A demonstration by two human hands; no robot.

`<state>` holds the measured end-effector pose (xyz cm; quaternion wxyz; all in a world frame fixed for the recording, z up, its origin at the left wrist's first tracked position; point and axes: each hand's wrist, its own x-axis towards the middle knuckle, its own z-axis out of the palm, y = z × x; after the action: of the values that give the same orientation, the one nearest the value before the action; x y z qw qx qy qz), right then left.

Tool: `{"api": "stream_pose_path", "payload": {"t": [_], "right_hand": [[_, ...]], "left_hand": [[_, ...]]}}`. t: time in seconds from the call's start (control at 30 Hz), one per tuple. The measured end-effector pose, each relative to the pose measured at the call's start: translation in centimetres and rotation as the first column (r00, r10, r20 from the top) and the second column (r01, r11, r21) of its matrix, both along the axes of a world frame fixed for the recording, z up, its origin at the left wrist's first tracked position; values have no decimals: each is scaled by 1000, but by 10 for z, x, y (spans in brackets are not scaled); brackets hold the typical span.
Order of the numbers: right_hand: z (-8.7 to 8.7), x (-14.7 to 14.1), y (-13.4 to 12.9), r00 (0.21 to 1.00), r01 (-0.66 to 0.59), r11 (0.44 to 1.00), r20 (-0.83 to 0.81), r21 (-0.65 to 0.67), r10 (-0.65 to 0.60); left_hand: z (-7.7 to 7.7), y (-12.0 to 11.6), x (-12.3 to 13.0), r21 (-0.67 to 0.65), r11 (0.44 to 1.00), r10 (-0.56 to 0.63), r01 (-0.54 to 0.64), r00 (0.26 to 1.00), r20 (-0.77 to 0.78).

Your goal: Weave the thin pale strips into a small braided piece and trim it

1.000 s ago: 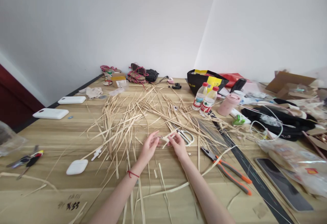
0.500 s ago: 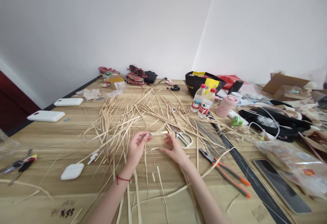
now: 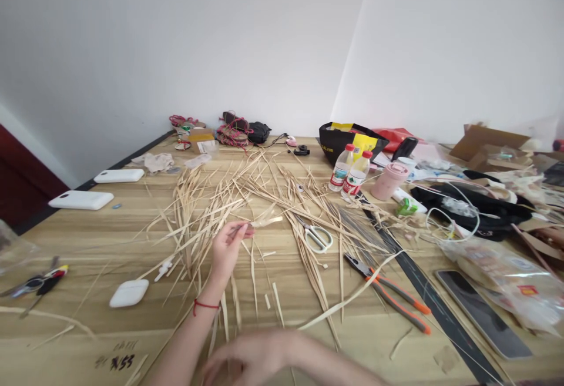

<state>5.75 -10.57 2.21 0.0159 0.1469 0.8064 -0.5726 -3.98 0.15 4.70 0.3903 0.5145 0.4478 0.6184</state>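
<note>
Head view. Left hand (image 3: 230, 247), one: thumb and fingers closed on a pale strip piece (image 3: 272, 220), its free end pointing right, near a heap of loose strips (image 3: 211, 204). Right hand (image 3: 249, 358), one: blurred, low in front; grip cannot be told. Scissors (image 3: 319, 239), white-handled, right of the piece. Pliers (image 3: 388, 291), orange-handled, farther right.

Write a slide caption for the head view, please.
Left hand holds a pale strip, right hand blurred in foreground, scissors nearby.

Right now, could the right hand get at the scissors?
Probably yes: nothing covers the near end of the scissors, and only loose strips seem to lie between them and the right hand.
</note>
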Motion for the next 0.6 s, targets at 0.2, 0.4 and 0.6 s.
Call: {"api": "stream_pose_path", "payload": {"t": [0.2, 0.4, 0.6], "right_hand": [[35, 53, 55, 797, 599, 645, -274, 474, -539], [33, 112, 32, 818, 516, 627, -121, 584, -562], [-4, 130, 29, 645, 531, 436, -12, 727, -764]], "left_hand": [[3, 1, -5, 1, 1000, 16, -16, 1000, -4], [-6, 3, 0, -35, 998, -41, 42, 999, 25], [-22, 6, 4, -107, 976, -194, 191, 981, -14]]}}
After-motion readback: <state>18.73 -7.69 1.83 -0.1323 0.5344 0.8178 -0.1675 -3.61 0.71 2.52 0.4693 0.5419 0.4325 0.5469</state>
